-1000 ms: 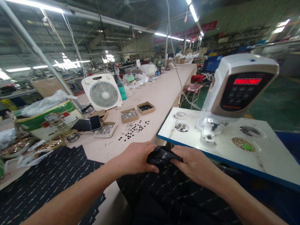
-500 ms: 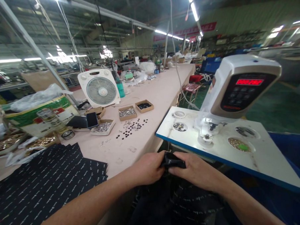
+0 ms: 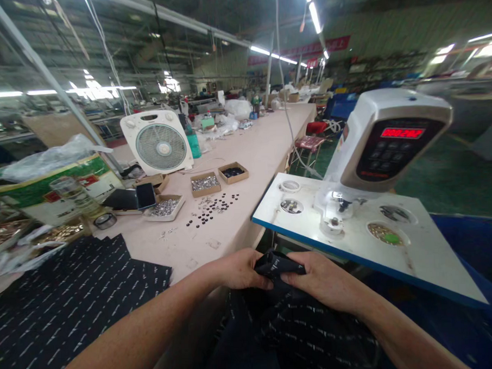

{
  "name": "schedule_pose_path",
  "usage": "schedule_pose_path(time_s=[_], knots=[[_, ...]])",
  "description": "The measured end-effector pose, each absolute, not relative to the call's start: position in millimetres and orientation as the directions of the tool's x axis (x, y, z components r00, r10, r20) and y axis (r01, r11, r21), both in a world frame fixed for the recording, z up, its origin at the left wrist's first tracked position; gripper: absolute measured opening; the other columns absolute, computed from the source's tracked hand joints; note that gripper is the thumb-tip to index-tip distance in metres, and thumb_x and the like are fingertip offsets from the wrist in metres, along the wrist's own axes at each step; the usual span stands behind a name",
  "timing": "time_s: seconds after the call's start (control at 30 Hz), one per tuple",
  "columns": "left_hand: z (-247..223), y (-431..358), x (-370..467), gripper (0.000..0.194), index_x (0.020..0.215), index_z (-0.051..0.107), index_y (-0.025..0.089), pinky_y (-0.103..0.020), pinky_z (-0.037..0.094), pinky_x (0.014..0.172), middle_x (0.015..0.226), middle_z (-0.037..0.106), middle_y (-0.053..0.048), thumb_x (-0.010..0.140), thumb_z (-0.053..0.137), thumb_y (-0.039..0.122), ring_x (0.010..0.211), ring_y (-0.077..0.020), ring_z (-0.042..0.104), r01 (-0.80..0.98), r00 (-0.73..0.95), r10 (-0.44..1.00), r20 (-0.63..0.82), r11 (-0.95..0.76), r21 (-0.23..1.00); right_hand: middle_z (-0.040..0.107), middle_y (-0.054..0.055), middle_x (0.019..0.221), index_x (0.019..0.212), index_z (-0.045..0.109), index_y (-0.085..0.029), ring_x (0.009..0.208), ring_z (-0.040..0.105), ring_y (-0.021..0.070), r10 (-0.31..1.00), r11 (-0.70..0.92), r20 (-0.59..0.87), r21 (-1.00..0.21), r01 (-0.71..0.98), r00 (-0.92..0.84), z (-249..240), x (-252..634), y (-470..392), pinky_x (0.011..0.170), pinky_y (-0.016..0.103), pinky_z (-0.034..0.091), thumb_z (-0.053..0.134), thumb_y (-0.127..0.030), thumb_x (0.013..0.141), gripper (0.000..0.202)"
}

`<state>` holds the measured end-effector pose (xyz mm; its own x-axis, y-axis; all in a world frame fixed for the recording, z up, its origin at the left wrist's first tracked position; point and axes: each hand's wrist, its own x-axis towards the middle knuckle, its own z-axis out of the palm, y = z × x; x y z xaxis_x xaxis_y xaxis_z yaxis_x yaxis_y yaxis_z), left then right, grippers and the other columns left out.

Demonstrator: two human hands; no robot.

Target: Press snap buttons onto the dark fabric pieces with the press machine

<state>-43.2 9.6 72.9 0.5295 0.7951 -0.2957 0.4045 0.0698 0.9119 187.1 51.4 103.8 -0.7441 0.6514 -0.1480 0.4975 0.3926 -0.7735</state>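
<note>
Dark fabric (image 3: 301, 323) with rows of small white print hangs between my two hands, bunched at its upper edge. My left hand (image 3: 245, 269) pinches the folded edge from the left, thumb on the near side. From the right, my right hand (image 3: 315, 274) grips the same edge, its thumb pressed on the fold. The cloth drops down in front of me toward my lap. Just beyond it to the right stands a snap-fastening machine (image 3: 374, 141) with a lit red display, on a white board (image 3: 355, 250); neither hand touches it.
On the table (image 3: 216, 251) at left lie more printed fabric (image 3: 80, 300), loose black snaps (image 3: 208, 212), a box of metal parts (image 3: 205, 184), a box of black parts (image 3: 233, 172) and a phone (image 3: 145, 196). A white fan (image 3: 158, 145) stands behind them. Blue material lies beyond the machine board.
The fabric between my hands has been lifted and spread, with more of its printed face showing. My left hand has shifted slightly left along the edge. The view has turned a little right.
</note>
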Motion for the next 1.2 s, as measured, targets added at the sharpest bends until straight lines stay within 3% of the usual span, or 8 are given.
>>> schedule_pose_path(time_s=[0.23, 0.6, 0.83, 1.0, 1.2], knots=[[65.3, 4.6, -40.7, 0.019, 0.083, 0.067, 0.014, -0.026, 0.04, 0.07, 0.074, 0.059, 0.002, 0.072, 0.068, 0.03, 0.07, -0.0128, 0.05, 0.191, 0.493, 0.792, -0.362, 0.307, 0.932, 0.07, -0.001, 0.083, 0.085, 0.071, -0.019, 0.079, 0.061, 0.0189, 0.625, 0.345, -0.19, -0.803, 0.487, -0.757, 104.6, 191.0, 55.8, 0.071, 0.027, 0.043, 0.064, -0.03, 0.086, 0.013], [52.4, -6.6, -34.3, 0.019, 0.083, 0.071, 0.013, -0.025, 0.041, 0.074, 0.074, 0.064, 0.001, 0.074, 0.071, 0.03, 0.07, -0.0119, 0.053, -0.113, 0.382, 0.874, -0.299, 0.366, 0.924, 0.075, 0.0, 0.09, 0.099, 0.074, -0.02, 0.083, 0.066, 0.0215, 0.622, 0.214, -0.28, -0.838, 0.503, -0.731, 98.8, 188.0, 60.0, 0.071, 0.028, 0.047, 0.07, -0.029, 0.079, 0.023], [42.8, -7.7, -40.2, 0.033, 0.089, 0.072, 0.012, -0.025, 0.044, 0.075, 0.081, 0.068, -0.002, 0.072, 0.081, 0.038, 0.071, -0.0116, 0.057, -0.204, 0.436, 0.847, -0.304, 0.422, 0.883, 0.075, 0.0, 0.093, 0.104, 0.072, -0.021, 0.086, 0.068, 0.0227, 0.639, 0.176, -0.314, -0.829, 0.531, -0.702, 96.9, 182.5, 65.1, 0.075, 0.03, 0.05, 0.07, -0.029, 0.078, 0.028], [38.4, -4.6, -45.9, 0.039, 0.09, 0.074, 0.013, -0.026, 0.047, 0.078, 0.083, 0.07, -0.002, 0.06, 0.089, 0.031, 0.071, -0.0119, 0.06, -0.195, 0.471, 0.8, -0.373, 0.506, 0.84, 0.076, 0.001, 0.098, 0.109, 0.071, -0.02, 0.092, 0.069, 0.0248, 0.63, 0.165, -0.341, -0.819, 0.549, -0.698, 93.9, 175.4, 72.1, 0.08, 0.032, 0.051, 0.07, -0.029, 0.078, 0.033], [15.3, -2.4, -44.5, 0.039, 0.086, 0.075, 0.013, -0.026, 0.046, 0.077, 0.079, 0.07, 0.0, 0.055, 0.09, 0.032, 0.067, -0.0109, 0.057, -0.274, 0.419, 0.83, -0.37, 0.503, 0.819, 0.077, 0.0, 0.099, 0.106, 0.072, -0.023, 0.092, 0.07, 0.0249, 0.623, 0.247, -0.397, -0.718, 0.651, -0.674, 95.0, 163.2, 82.0, 0.081, 0.033, 0.051, 0.069, -0.028, 0.078, 0.029]])
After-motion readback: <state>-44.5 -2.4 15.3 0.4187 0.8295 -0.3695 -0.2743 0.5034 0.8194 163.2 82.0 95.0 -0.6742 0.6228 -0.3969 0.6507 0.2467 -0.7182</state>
